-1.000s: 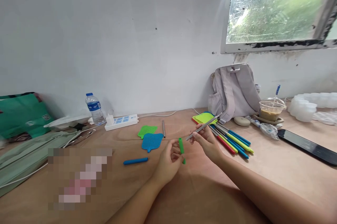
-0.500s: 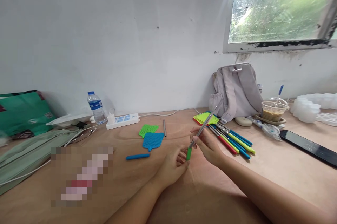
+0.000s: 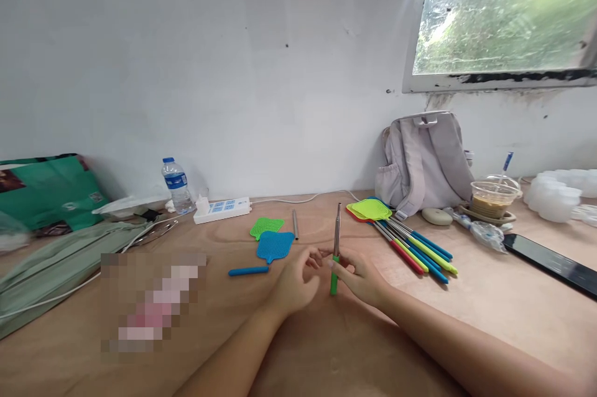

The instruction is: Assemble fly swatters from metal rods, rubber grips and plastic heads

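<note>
Nearly upright at the middle of the table stands a metal telescopic rod with a green handle (image 3: 334, 279). My right hand (image 3: 358, 274) grips it between thumb and fingers near the top of the handle. Close on the other side, my left hand (image 3: 298, 279) is open, thumb apart from its loosely bent fingers; its fingertips come near the rod, and I see nothing in them. Beyond the left hand lie a blue fly swatter head (image 3: 275, 246), a green swatter head (image 3: 267, 227), a bare metal rod (image 3: 295, 224) and a blue handle (image 3: 249, 270).
Several fly swatters with coloured handles (image 3: 420, 254) are piled right of my hands. Behind them stands a grey backpack (image 3: 426, 163), with a drink cup (image 3: 492, 201) and a black phone (image 3: 550, 263) further right. A power strip (image 3: 222, 209) and water bottle (image 3: 177, 185) stand back left.
The rod has swung from a slant to nearly upright. My right hand has moved down onto the green handle, and my left hand has let go of its lower end.
</note>
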`<state>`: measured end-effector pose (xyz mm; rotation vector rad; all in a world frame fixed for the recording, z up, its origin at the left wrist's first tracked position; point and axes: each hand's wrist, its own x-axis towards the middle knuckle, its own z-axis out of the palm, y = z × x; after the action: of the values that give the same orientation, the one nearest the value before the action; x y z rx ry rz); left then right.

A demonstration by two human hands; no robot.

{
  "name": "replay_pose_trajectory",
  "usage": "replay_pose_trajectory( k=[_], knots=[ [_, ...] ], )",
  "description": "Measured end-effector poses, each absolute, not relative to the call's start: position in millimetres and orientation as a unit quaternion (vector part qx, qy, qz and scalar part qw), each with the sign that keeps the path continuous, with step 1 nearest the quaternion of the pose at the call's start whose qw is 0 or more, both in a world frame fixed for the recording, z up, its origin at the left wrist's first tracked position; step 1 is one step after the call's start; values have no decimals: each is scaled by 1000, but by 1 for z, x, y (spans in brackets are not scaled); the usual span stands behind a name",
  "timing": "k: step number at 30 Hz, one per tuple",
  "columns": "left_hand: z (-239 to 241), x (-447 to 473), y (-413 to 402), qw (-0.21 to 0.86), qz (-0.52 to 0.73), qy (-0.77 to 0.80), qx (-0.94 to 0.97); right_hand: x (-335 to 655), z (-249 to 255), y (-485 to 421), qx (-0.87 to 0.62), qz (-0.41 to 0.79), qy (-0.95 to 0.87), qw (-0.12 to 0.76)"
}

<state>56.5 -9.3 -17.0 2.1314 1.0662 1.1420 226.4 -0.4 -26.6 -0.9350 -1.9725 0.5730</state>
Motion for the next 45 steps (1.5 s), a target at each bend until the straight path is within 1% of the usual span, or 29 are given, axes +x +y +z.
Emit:
replay_pose_trajectory(
  k=[2, 4, 6, 8, 11, 15, 20, 24, 32, 36, 39, 45],
  knots=[
    [-13, 38, 3, 164, 447, 447, 757, 226, -30, -1, -390, 241, -780, 426],
    [-10, 13, 18, 81, 441, 523, 725, 227, -31, -2, -393, 261, -769, 432],
    [-10, -15, 32, 14, 376, 577, 725, 227, -30, -3, -381, 277, -761, 446],
    [-13, -41, 43, -21, 310, 629, 713, 226, -29, -4, -364, 289, -751, 469],
    [-20, -67, 54, -13, 244, 640, 729, 224, -30, -5, -335, 318, -723, 513],
    [-24, -73, 56, 17, 176, 633, 754, 222, -32, -7, -294, 342, -700, 553],
    [-15, -64, 48, 40, 122, 648, 751, 227, -33, -9, -311, 257, -729, 552],
    [-15, -68, 49, 28, 146, 663, 734, 231, -33, -8, -324, 205, -764, 518],
    [-23, -78, 54, 2, 199, 737, 646, 222, -13, -17, -368, 165, -781, 477],
    [-25, -80, 56, -2, 202, 752, 628, 221, -7, -17, -361, 135, -790, 478],
    [-27, -83, 58, 2, 203, 761, 617, 223, -6, -14, -372, 142, -787, 471],
    [-27, -86, 58, 12, 213, 764, 609, 233, -6, -14, -403, 186, -794, 415]
  ],
)
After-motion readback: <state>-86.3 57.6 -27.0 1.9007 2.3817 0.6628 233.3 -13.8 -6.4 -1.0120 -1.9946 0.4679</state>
